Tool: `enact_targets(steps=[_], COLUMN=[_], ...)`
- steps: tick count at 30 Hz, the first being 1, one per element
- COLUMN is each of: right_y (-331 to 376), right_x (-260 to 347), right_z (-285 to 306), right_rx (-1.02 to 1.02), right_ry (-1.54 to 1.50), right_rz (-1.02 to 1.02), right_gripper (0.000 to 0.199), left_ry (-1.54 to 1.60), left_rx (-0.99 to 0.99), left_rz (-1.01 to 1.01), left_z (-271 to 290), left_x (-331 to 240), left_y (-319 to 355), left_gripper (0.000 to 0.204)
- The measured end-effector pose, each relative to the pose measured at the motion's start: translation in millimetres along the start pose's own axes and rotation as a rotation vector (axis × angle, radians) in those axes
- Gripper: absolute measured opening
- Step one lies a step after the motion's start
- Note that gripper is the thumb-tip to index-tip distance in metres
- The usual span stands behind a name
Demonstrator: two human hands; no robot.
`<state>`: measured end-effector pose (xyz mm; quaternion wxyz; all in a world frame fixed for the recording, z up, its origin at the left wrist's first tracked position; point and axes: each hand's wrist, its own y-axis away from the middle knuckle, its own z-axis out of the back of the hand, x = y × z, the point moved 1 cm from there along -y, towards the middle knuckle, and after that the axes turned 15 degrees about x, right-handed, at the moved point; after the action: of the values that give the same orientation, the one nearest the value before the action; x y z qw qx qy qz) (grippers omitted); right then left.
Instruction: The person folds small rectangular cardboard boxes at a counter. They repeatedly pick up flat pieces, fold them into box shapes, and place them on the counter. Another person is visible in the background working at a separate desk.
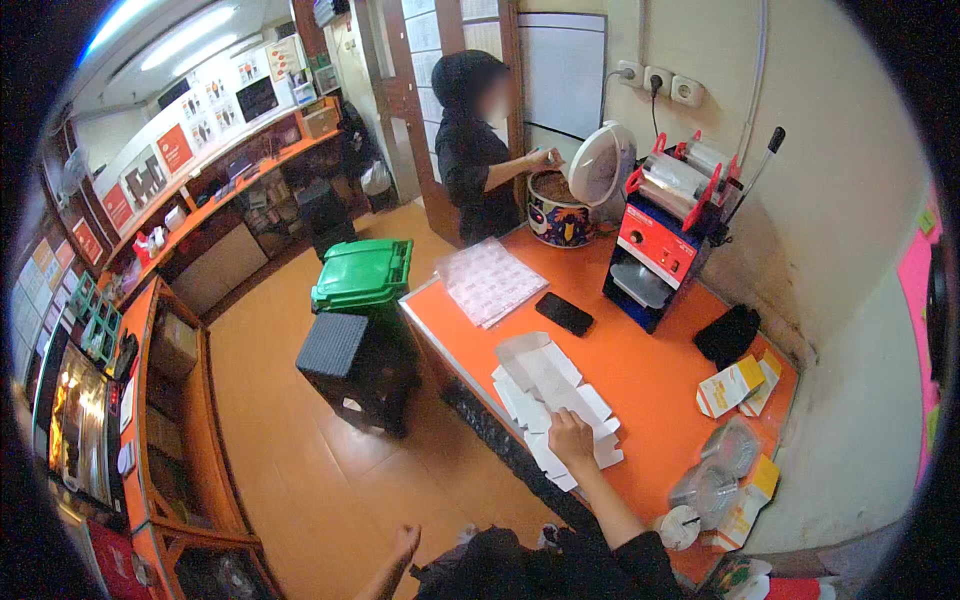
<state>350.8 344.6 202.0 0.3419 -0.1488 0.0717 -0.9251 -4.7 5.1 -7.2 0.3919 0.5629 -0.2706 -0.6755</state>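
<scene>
On the orange table (pixel 660 380) lies a stack of flat white cardboard box blanks (pixel 587 403), with a thin greyish paper sheet (pixel 545 370) over it. My right hand (pixel 571 437) is at the near end of that sheet, fingers drawn together on it. The fingertips are partly hidden from view. My left hand (pixel 408 541) hangs low over the floor, away from the table, with its fingers loosely apart and nothing in it. Beyond the blanks is a black phone (pixel 564 313). Farther left lies a pile of pink-patterned wrapping paper (pixel 492 281).
A red and black cup-sealing machine (pixel 655 235) stands at the back right. Another person (pixel 475 150) reaches into a patterned pot (pixel 560 215). Yellow-white boxes (pixel 730 386) and clear plastic containers (pixel 715 480) line the right side. A black stool (pixel 350 365) and green bin (pixel 362 272) stand left.
</scene>
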Motion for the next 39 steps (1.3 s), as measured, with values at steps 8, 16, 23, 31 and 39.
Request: enact_targets(steps=[8,16,23,31,39], right_y=[59.8,59.8,51.4,55.9,63.2], right_x=[30.1,43.5,27.5,5.1,-15.6], right_z=[11.6,1.0,-13.0,0.0,14.7], right_rx=[0.279,0.529,0.362,0.457,0.473], right_ry=[-0.063,0.007,0.155,0.063,-0.068], right_rz=[-0.228,-0.333,-0.133,0.041,-0.056], right_gripper=[0.027,0.103,0.077,0.071,0.063], left_ry=[0.108,-0.091,0.129,-0.464,-0.807], left_rx=[0.264,0.574,0.271,-0.557,-0.173], left_rz=[-0.494,-0.452,-0.551,-0.945,-0.557], left_z=[-89.9,-174.5,-209.4,-142.3,-141.3], left_x=[-158.2,-232.5,-297.5,-419.9,-445.7], left_y=[6.3,25.5,-18.8,-37.8,-80.2], left_gripper=[0.047,0.057,0.062,0.092,0.097])
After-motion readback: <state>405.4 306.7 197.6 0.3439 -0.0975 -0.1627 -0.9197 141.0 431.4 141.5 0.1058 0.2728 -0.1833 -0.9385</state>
